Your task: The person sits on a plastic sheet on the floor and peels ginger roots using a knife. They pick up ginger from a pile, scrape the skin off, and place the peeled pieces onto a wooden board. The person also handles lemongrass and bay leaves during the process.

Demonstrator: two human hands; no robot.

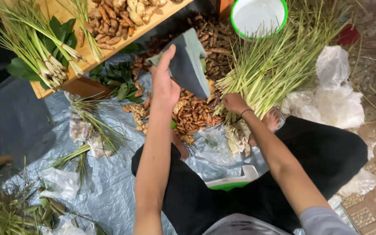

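My left hand point(164, 85) is raised and grips a grey-green folded bag or cloth point(187, 61), held over a heap of small orange-brown roots point(194, 114). Lower and to the right, my right hand point(233, 103) is closed around the base of a big pile of green lemongrass stalks point(270, 65). A black band circles my right wrist. My bare foot point(273, 119) shows just right of that hand, and my legs are in black trousers.
A wooden board point(62, 11) at top left carries tied lemongrass bundles point(44, 48), green leaves and more roots point(118, 17). A white tub with a green rim point(259, 15) stands at the top. White plastic bags point(336, 95) lie right. A grey sheet point(109, 182) covers the floor.
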